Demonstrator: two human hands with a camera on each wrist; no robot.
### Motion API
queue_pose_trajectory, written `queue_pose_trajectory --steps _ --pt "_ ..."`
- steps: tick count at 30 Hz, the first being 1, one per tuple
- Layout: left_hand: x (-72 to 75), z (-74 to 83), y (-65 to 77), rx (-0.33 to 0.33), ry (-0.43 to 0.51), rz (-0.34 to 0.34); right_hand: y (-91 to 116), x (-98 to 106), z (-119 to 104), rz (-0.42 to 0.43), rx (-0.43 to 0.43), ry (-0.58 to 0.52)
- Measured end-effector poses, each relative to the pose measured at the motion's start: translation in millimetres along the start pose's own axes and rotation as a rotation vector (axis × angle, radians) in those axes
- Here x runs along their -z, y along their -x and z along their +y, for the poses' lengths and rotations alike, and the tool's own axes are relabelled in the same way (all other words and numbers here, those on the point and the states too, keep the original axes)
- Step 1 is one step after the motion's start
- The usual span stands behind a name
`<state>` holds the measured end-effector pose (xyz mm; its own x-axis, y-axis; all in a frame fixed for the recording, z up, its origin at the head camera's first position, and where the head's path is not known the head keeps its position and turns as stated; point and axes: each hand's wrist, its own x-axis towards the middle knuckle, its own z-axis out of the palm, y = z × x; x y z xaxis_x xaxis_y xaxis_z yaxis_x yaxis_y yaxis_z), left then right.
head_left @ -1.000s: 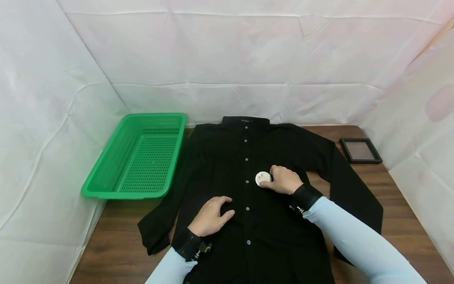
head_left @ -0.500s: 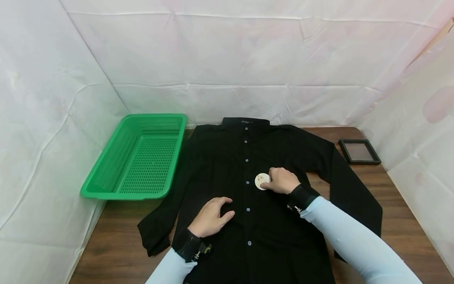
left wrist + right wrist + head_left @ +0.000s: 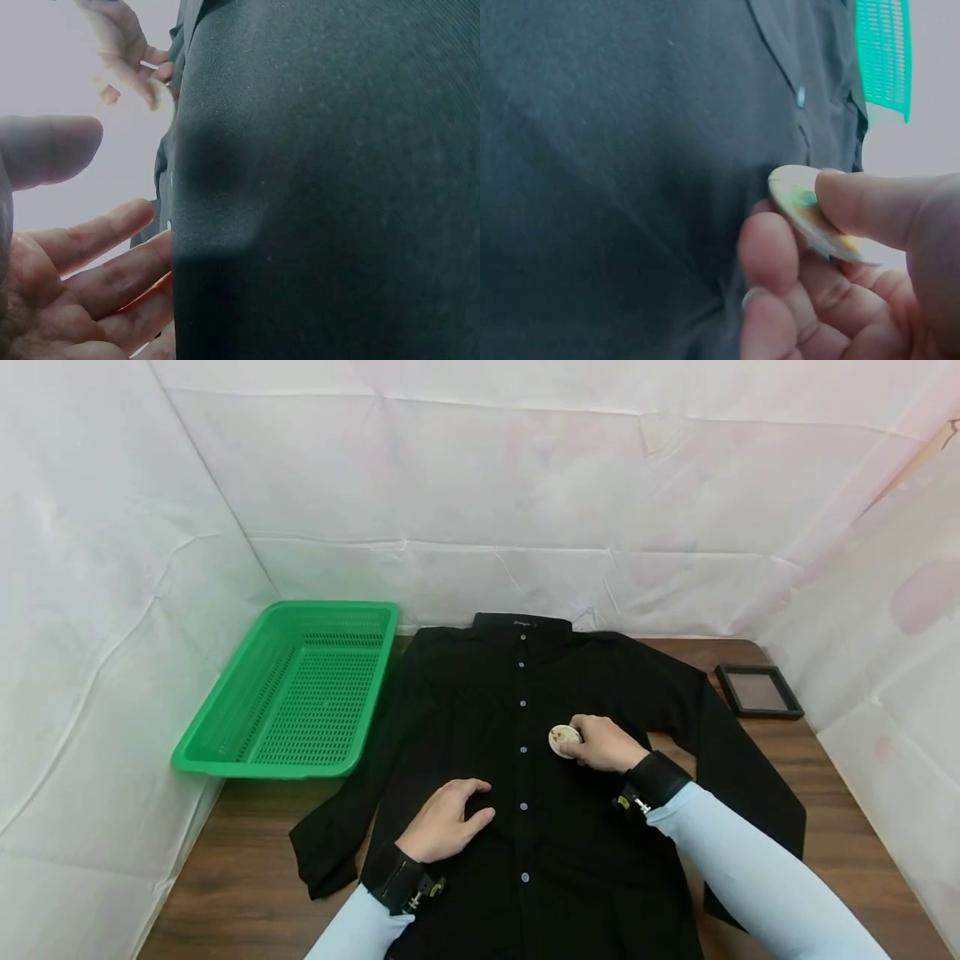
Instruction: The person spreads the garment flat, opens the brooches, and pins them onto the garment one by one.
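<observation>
A black long-sleeved shirt [image 3: 472,710] lies spread face up, its collar toward the back and pale buttons running down its front. Over its chest, right of the button line, my right hand [image 3: 606,744] pinches a small round badge [image 3: 564,741]. The right wrist view shows the badge [image 3: 804,204] tilted between thumb [image 3: 870,206] and fingers, with a whitish face bearing coloured markings partly covered by the thumb. My left hand [image 3: 444,822] rests on the lower left part of the shirt, fingers relaxed and thumb apart. Nothing is in it.
A green plastic basket [image 3: 281,770] stands at the left, close to the shirt's shoulder. A small black-framed square tray or frame [image 3: 787,713] lies at the table's far right corner. White sheeting [image 3: 480,477] walls in the wooden table [image 3: 232,868] at the back and sides.
The badge has tilted in my right hand and shifted slightly right. My left hand stays in place. The head view has moved slightly.
</observation>
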<state>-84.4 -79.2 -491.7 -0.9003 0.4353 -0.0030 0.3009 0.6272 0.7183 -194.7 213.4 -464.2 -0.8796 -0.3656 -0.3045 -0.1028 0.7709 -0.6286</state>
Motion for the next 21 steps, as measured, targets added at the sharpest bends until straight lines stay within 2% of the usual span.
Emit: queue_pose_trajectory --steps 4,13,21 --pt "2.0 0.6 0.1 -0.011 -0.005 0.010 3 7 -1 0.017 -0.012 -0.071" --pt "5.8 7.6 -1.3 -0.021 0.027 0.022 11 19 -1 0.042 0.062 -0.096" --pt "13.4 18.4 -13.3 -0.090 0.050 0.103 19 30 -5 0.079 0.109 -0.133"
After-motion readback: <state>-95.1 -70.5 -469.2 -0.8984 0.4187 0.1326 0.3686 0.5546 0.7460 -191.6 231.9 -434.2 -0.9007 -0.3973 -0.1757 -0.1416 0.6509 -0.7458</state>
